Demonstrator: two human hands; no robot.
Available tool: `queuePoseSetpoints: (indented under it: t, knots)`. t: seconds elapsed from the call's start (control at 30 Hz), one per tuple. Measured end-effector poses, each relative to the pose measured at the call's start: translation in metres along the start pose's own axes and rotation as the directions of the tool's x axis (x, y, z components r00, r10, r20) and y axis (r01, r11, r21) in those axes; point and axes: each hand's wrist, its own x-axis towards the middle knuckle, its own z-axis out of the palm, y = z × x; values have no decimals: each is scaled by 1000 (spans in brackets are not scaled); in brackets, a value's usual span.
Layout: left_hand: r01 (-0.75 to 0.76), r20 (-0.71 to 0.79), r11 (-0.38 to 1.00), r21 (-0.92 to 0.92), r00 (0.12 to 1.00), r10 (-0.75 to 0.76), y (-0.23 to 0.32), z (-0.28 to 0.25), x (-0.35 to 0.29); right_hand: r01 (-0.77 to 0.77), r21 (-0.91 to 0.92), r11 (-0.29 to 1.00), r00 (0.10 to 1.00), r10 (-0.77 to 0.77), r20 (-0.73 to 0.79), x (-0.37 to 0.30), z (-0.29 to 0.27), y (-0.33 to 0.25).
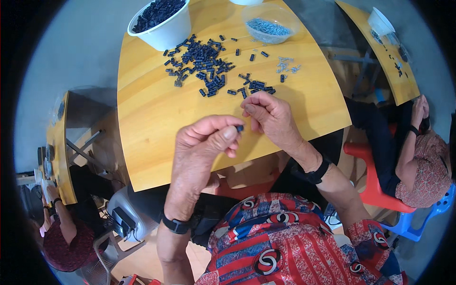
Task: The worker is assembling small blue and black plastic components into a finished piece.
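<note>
Thumb and forefinger of a worker's left hand (205,145) pinch a short black plastic fitting (240,128) above the near side of a yellow wood-grain table (147,142). Just right of that grip, the right hand (273,116) hovers with thumb and forefinger drawn close together; whether they hold anything slim cannot be told. Directly beyond the right fingertips lies a small cluster of similar fittings (256,86), with slim silvery metal pieces (285,64) scattered farther beyond, to the right. Past the left hand spreads a larger loose heap (204,59), backed by a white tub (171,35) filled with black fittings. A clear plastic bowl (270,13) of silvery pieces stands at the far right. One fitting is in hand; judging by the heap and tub, many are left, though which lying pieces are finished cannot be told. No label or lettering is readable on fittings or containers. Round swirl motifs mark the worker's red-and-blue shirt (270,242), while co-workers sit at tables well apart on either side.
</note>
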Motion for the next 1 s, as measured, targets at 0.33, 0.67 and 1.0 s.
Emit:
queuePoseSetpoints:
  t: [0.33,0.67,1.0]
  knots:
    - [-89,-80,991,-102,993,81,-28,-18,23,-10,-34,999,999,9,-32,-3,6,-2]
    - [-41,5,985,-170,999,43,-52,-21,42,25,-35,999,997,-27,-78,-3,8,-4]
    - [-66,-37,981,-182,998,60,-51,-15,38,37,-35,999,997,-39,-60,-8,6,-1]
